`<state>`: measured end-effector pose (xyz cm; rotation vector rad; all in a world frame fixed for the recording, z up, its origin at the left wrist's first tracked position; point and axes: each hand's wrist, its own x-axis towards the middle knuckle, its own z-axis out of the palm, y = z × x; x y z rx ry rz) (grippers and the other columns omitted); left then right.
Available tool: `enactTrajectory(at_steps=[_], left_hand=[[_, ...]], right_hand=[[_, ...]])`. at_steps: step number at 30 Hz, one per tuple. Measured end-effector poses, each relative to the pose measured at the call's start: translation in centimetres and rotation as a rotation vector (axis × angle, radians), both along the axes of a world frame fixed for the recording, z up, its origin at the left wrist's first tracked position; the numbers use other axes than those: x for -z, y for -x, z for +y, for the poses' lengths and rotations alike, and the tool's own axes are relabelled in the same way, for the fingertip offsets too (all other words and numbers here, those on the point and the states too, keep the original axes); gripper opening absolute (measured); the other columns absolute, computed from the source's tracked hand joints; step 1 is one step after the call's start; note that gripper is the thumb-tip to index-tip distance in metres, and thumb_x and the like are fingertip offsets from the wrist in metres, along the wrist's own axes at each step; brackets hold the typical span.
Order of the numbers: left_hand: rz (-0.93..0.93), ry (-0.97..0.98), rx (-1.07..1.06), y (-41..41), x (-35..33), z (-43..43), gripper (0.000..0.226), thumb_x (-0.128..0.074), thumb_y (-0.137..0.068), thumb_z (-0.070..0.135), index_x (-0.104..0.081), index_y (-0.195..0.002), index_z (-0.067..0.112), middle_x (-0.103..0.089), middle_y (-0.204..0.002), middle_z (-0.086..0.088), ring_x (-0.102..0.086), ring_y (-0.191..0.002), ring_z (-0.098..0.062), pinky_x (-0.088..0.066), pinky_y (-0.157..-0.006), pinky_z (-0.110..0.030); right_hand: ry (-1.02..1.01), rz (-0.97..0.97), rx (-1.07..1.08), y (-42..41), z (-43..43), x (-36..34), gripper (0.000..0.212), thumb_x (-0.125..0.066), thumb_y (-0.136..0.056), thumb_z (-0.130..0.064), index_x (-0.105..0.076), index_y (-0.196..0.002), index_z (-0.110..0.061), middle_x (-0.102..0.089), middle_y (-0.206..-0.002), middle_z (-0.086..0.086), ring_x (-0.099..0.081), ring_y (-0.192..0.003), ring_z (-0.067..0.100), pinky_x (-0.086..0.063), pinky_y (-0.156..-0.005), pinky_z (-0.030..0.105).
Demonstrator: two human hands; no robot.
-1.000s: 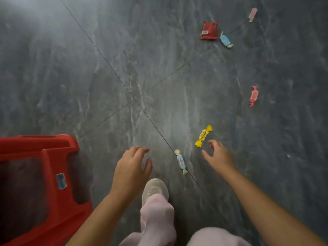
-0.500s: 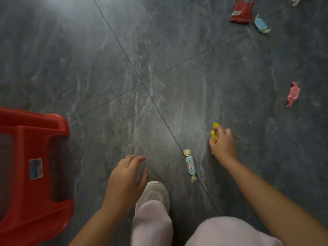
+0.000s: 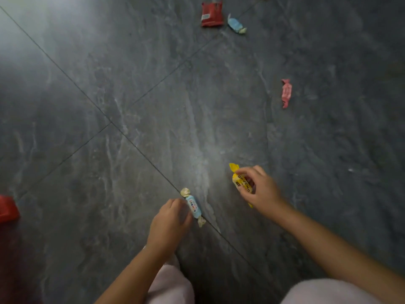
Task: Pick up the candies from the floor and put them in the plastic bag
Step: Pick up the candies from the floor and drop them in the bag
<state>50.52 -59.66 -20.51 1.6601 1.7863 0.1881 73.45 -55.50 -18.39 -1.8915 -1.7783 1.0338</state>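
1. On the dark tiled floor (image 3: 153, 84) close in front of me, my right hand (image 3: 260, 189) is pinching the yellow candy (image 3: 240, 183) by its middle, between thumb and curled fingers. One twisted end is sticking out beyond the fingertips.
2. My left hand (image 3: 171, 220) is reaching the nearer blue candy (image 3: 194, 207), which is lying on a tile joint. Curled fingers are touching its side, but I cannot tell whether they are gripping it.
3. Farther off, a pink candy (image 3: 286, 93), a red packet (image 3: 212, 14) and, just beside it, a second blue candy (image 3: 235, 24) are lying untouched. A red stool (image 3: 7, 208) is showing at the left edge.
4. No plastic bag is showing anywhere in view.
5. Judgement: these sweets are looking light, with crinkly, slippery wrappers. I am rating the firm middle as the best hold, since the twisted ends may slip or tear.
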Motion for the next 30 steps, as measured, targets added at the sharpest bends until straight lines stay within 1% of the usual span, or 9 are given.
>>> enactTrajectory(at_steps=[4,9,13,16,18,20,22,26,30], left_hand=[[-0.003,-0.002,-0.04,-2.4,0.9,0.5,0.021,-0.063,-0.081,0.025,-0.054,-0.094,0.012,-0.052,-0.086,-0.002,-0.056,-0.083,-0.027,-0.038,-0.064,-0.031],[0.039,-0.013,-0.041,-4.5,1.4,1.3,0.037,-0.07,-0.075,0.028,-0.052,-0.102,0.011,-0.054,-0.1,-0.009,-0.054,-0.091,-0.029,-0.043,-0.067,-0.037],[0.097,-0.054,-0.037,-5.9,1.8,1.8,0.045,-0.072,-0.073,0.03,-0.05,-0.103,0.005,-0.053,-0.101,-0.014,-0.052,-0.093,-0.033,-0.044,-0.067,-0.042],[0.125,-0.072,-0.042,-6.4,1.9,2.1,0.043,-0.071,-0.074,0.027,-0.051,-0.102,0.003,-0.053,-0.1,-0.015,-0.053,-0.091,-0.034,-0.044,-0.066,-0.042],[0.105,-0.074,-0.07,-6.5,1.9,2.3,0.036,-0.069,-0.075,0.021,-0.05,-0.102,0.004,-0.053,-0.1,-0.015,-0.053,-0.089,-0.033,-0.041,-0.064,-0.04],[0.079,-0.069,-0.094,-6.4,1.9,2.4,0.033,-0.067,-0.075,0.016,-0.051,-0.102,0.006,-0.053,-0.1,-0.014,-0.052,-0.088,-0.032,-0.039,-0.063,-0.037],[0.051,-0.048,-0.107,-6.0,1.8,2.4,0.032,-0.066,-0.076,0.015,-0.051,-0.103,0.008,-0.054,-0.1,-0.012,-0.052,-0.088,-0.03,-0.04,-0.064,-0.036],[-0.062,0.002,-0.169,-4.8,0.6,2.3,0.025,-0.063,-0.076,0.013,-0.051,-0.098,0.015,-0.055,-0.097,-0.005,-0.053,-0.084,-0.023,-0.041,-0.065,-0.034],[-0.147,-0.063,-0.211,-3.5,-2.5,2.3,0.024,-0.063,-0.076,0.008,-0.051,-0.089,0.024,-0.055,-0.085,0.006,-0.053,-0.075,-0.008,-0.038,-0.059,-0.021]], right_hand=[[0.003,-0.019,0.137,-4.1,-1.1,-0.2,0.03,-0.064,-0.074,-0.002,-0.06,-0.102,-0.011,-0.049,-0.091,0.005,-0.055,-0.078,0.022,-0.042,-0.065,0.027],[0.042,-0.02,0.158,-5.8,-3.3,-0.1,0.03,-0.065,-0.074,-0.004,-0.06,-0.102,-0.013,-0.047,-0.09,0.0,-0.053,-0.078,0.018,-0.04,-0.066,0.021],[0.059,-0.014,0.146,-6.2,-3.8,-0.3,0.03,-0.064,-0.074,-0.006,-0.06,-0.103,-0.015,-0.047,-0.089,-0.001,-0.053,-0.078,0.018,-0.043,-0.071,0.03],[0.068,-0.004,0.141,-6.1,-4.1,-0.3,0.03,-0.064,-0.074,-0.007,-0.06,-0.102,-0.018,-0.044,-0.081,-0.01,-0.052,-0.073,0.015,-0.046,-0.071,0.037],[0.079,-0.004,0.137,-6.0,-4.1,-0.1,0.029,-0.063,-0.075,-0.009,-0.06,-0.102,-0.019,-0.043,-0.081,-0.011,-0.05,-0.069,0.01,-0.047,-0.07,0.033],[0.09,0.01,0.139,-6.0,-4.0,0.1,0.029,-0.063,-0.076,-0.008,-0.06,-0.103,-0.019,-0.042,-0.081,-0.014,-0.048,-0.067,0.0,-0.041,-0.066,0.012],[0.096,0.023,0.15,-5.8,-3.9,0.3,0.029,-0.063,-0.076,-0.007,-0.06,-0.104,-0.016,-0.042,-0.081,-0.015,-0.046,-0.067,-0.004,-0.035,-0.06,0.003],[0.11,0.089,0.176,-4.4,-3.8,1.4,0.03,-0.063,-0.076,-0.005,-0.06,-0.104,-0.014,-0.047,-0.091,-0.002,-0.05,-0.073,0.0,-0.036,-0.061,0.002],[0.124,0.103,0.249,-3.0,-3.3,2.7,0.029,-0.063,-0.075,-0.004,-0.06,-0.103,-0.013,-0.049,-0.093,0.004,-0.051,-0.073,0.014,-0.038,-0.064,0.016]])
